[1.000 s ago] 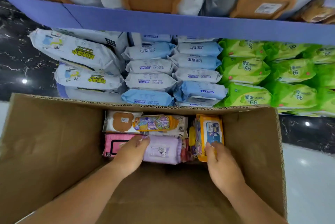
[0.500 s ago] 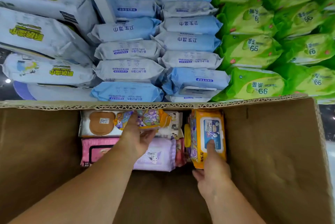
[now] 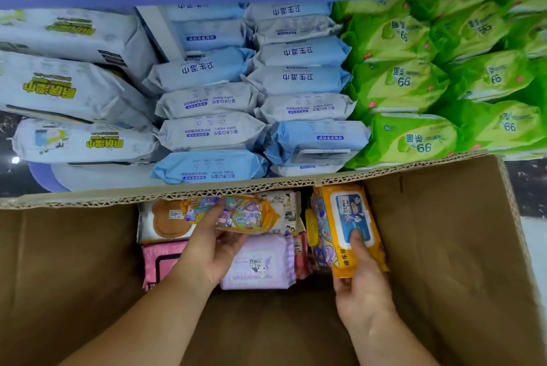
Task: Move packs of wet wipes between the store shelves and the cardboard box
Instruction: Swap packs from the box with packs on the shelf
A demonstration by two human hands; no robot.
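Left hand (image 3: 213,250) curls round a cartoon-print pack (image 3: 239,214), right hand (image 3: 361,288) clamps an orange pack (image 3: 349,226), both in the cardboard box (image 3: 444,247) by its far wall (image 3: 118,198); best lift each straight up, clear of it. Box also holds a pink pack (image 3: 159,262), lilac pack (image 3: 257,265) & white pack (image 3: 157,220); beyond it, stacked blue packs (image 3: 213,132) & green packs (image 3: 414,134).

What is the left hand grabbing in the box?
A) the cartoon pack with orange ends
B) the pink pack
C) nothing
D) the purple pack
A: the left hand curls its fingers round the cartoon pack, which sits above the purple pack.
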